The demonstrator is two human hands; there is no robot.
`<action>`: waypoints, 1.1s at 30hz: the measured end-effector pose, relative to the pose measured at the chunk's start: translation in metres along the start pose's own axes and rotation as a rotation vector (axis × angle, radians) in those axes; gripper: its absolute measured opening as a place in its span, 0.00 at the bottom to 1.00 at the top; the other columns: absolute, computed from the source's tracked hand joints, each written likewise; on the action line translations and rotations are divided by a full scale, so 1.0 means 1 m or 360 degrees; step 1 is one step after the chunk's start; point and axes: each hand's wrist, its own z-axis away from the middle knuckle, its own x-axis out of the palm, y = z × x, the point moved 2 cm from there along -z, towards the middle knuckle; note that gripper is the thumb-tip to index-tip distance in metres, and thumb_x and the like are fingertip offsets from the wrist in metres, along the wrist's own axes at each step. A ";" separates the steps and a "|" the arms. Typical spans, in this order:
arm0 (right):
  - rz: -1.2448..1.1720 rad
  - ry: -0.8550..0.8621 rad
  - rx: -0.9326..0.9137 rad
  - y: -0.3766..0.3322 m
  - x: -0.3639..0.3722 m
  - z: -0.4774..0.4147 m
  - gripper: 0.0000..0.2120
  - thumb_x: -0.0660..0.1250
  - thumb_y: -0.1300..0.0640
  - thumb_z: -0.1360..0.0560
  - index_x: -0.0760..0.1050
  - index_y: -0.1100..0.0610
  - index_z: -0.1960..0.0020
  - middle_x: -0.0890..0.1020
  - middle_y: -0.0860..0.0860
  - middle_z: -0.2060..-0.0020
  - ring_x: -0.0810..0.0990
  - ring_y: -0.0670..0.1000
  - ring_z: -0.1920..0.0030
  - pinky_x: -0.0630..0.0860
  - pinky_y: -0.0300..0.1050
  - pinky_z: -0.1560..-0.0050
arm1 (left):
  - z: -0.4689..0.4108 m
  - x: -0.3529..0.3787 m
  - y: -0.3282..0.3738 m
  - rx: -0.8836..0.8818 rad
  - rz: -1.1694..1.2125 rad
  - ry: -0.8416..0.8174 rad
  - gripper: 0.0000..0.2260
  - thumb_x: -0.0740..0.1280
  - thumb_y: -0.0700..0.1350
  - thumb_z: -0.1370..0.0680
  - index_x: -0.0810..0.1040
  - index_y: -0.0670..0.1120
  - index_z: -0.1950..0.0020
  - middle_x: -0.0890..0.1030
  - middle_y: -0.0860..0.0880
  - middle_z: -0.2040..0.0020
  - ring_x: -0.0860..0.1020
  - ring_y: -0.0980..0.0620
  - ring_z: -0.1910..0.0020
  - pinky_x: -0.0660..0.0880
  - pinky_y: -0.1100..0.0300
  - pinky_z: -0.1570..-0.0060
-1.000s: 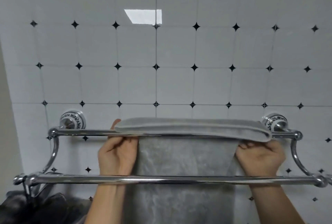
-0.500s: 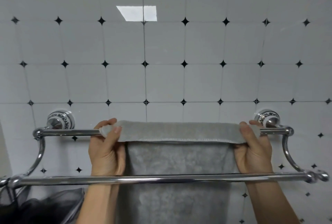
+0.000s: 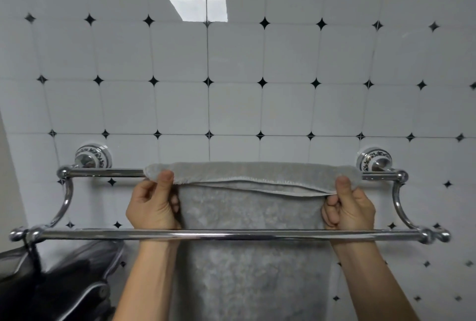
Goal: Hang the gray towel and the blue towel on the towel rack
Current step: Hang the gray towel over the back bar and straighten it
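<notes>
The gray towel is draped over the rear bar of the chrome two-bar towel rack on the tiled wall, its long part hanging down behind the front bar. My left hand pinches the towel's left top corner with thumb on top. My right hand pinches the right top corner the same way. Both forearms reach up from below, behind the front bar. The blue towel is not in view.
A dark bag hangs from the left end of the front bar at the lower left. The wall is white tile with small black diamonds. A ceramic mount holds the rack at each end.
Both hands have drawn the towel's front flap a little down and forward over the rear bar, so a hemmed edge now shows. The view has shifted slightly.
</notes>
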 end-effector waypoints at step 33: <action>0.0677 0.0083 0.0883 0.072 -0.215 0.194 0.16 0.66 0.57 0.23 0.69 0.52 0.68 0.66 0.49 0.73 0.63 0.48 0.74 0.62 0.43 0.74 | 0.176 -0.224 -0.024 -0.1034 -0.0914 -0.0292 0.10 0.72 0.40 0.26 0.72 0.44 0.61 0.66 0.47 0.75 0.67 0.54 0.79 0.66 0.64 0.76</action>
